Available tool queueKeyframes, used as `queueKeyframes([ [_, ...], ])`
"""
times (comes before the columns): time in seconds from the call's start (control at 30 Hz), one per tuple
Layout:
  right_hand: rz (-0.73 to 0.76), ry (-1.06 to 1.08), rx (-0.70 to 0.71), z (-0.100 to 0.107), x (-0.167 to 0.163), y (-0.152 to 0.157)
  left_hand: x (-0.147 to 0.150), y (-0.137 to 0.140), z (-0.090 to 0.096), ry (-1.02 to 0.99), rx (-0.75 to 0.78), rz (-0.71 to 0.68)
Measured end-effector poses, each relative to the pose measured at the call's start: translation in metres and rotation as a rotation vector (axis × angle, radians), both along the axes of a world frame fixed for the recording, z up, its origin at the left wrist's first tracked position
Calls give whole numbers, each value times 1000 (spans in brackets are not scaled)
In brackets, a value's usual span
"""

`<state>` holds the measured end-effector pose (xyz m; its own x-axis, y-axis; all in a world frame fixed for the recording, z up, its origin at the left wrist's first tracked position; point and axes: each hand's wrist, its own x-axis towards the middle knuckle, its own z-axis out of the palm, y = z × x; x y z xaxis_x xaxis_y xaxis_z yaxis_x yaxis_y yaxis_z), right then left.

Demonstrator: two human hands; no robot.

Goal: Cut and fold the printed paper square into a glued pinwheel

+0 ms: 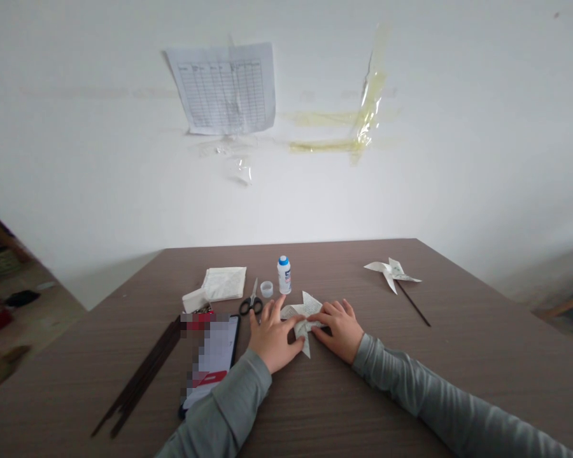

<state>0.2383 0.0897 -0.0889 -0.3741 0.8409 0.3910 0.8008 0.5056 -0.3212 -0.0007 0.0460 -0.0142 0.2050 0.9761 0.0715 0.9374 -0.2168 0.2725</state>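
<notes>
A paper pinwheel (307,304) with printed text and pointed blades lies on the table, partly covered by my fingers. My left hand (275,336) pinches it near the middle with thumb and forefinger, the other fingers reaching forward. From the other side my right hand (339,329) grips the same centre, its fingers bent. A white glue bottle (284,277) with a blue cap stands just beyond. Left of the bottle are a small clear cap (266,289) and black-handled scissors (251,305).
A phone (212,366) lies left of my left forearm, beside a bundle of dark sticks (146,375). Behind are stacked paper squares (224,284) and a white box (195,300). At right lies a pinwheel on a stick (391,273). A wall (315,203) borders the table's far edge.
</notes>
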Motion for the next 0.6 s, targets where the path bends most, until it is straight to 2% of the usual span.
queueKeyframes([
  [0.23,-3,41,-49,9,0,-3,-5,-2,-8,-10,39,3],
  [0.37,9,60,-32,12,4,-4,-8,-2,-12,-19,70,14],
  [0.6,104,204,23,1,17,8,-14,3,-21,20,128,38],
])
